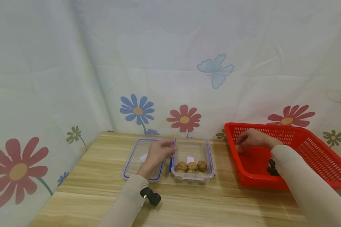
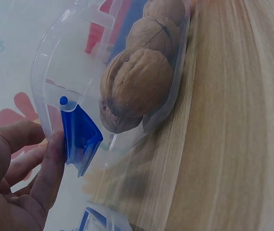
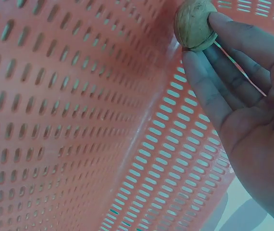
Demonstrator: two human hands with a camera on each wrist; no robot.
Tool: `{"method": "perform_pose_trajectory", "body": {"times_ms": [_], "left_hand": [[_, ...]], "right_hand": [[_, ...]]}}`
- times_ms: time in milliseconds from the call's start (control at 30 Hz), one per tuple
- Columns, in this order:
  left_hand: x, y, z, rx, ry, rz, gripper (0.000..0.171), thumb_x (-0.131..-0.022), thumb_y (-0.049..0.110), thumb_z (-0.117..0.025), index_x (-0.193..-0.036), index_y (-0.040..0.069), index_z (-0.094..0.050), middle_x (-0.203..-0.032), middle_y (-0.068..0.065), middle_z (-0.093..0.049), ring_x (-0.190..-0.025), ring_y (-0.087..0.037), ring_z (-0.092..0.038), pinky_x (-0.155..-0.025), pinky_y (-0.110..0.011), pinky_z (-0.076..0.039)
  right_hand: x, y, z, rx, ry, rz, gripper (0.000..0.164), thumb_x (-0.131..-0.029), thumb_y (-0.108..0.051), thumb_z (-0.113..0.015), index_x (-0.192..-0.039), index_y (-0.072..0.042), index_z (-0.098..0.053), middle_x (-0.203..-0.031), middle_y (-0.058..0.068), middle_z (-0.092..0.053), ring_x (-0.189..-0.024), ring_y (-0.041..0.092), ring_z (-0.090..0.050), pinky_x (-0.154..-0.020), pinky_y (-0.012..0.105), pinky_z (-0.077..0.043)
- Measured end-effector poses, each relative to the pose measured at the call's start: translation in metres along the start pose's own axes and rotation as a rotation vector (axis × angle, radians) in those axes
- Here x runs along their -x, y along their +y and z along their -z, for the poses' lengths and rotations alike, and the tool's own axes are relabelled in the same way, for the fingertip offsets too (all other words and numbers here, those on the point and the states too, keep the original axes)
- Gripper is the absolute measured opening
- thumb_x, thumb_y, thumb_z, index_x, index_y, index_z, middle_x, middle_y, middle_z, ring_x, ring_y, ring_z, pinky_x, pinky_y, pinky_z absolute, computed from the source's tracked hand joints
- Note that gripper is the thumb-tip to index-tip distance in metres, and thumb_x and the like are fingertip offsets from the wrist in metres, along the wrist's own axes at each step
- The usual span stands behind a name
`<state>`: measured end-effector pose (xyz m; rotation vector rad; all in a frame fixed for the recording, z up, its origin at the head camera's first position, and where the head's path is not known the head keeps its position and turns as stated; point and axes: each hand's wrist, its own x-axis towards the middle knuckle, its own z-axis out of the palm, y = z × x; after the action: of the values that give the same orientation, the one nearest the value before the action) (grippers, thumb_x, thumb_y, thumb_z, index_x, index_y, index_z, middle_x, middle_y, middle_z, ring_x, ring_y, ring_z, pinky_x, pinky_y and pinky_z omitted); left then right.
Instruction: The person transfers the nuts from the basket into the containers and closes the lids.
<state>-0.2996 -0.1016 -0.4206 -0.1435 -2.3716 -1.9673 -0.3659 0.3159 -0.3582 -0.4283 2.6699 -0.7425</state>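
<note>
Inside the red plastic basket (image 1: 254, 175), near its left wall, my right hand (image 1: 251, 138) pinches a walnut (image 3: 194, 26) between thumb and fingers. My left hand (image 1: 159, 153) grips the left rim of a clear plastic food container (image 1: 191, 148), close to a blue latch (image 2: 81, 139) that hangs folded out. Several walnuts (image 2: 139, 82) lie piled at the container's near end, beside a small white label (image 1: 190, 159). The container has no lid on it and stands upright on the table.
Left of the container, a clear lid with a blue seal (image 1: 130, 164) lies flat on the wooden table (image 1: 82, 176), partly under my left hand. A curtain printed with flowers (image 1: 159, 78) hangs behind the table. The basket's raised walls surround my right hand.
</note>
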Motion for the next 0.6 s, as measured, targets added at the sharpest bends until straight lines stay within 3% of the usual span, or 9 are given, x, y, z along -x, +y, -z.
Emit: {"method": "perform_pose_trajectory", "body": {"times_ms": [400, 600], "left_hand": [[0.001, 0.001, 0.000, -0.001, 0.002, 0.016, 0.038, -0.096, 0.003, -0.076, -0.134, -0.001, -0.072, -0.109, -0.015, -0.072, -0.092, -0.026, -0.077, -0.081, -0.033, -0.067], [0.002, 0.002, 0.000, 0.010, -0.001, 0.007, 0.038, -0.097, 0.001, -0.075, -0.134, -0.003, -0.071, -0.108, -0.016, -0.071, -0.089, -0.026, -0.076, -0.080, -0.034, -0.067]], "right_hand": [[0.020, -0.019, 0.016, -0.020, 0.114, 0.056, 0.040, -0.095, -0.023, -0.082, -0.129, -0.003, -0.074, -0.124, 0.015, -0.072, -0.111, 0.035, -0.062, -0.102, 0.060, -0.057], [0.029, -0.032, 0.024, 0.007, 0.164, 0.070, 0.045, -0.096, -0.029, -0.082, -0.133, -0.006, -0.073, -0.124, 0.011, -0.073, -0.111, 0.032, -0.062, -0.100, 0.056, -0.060]]}}
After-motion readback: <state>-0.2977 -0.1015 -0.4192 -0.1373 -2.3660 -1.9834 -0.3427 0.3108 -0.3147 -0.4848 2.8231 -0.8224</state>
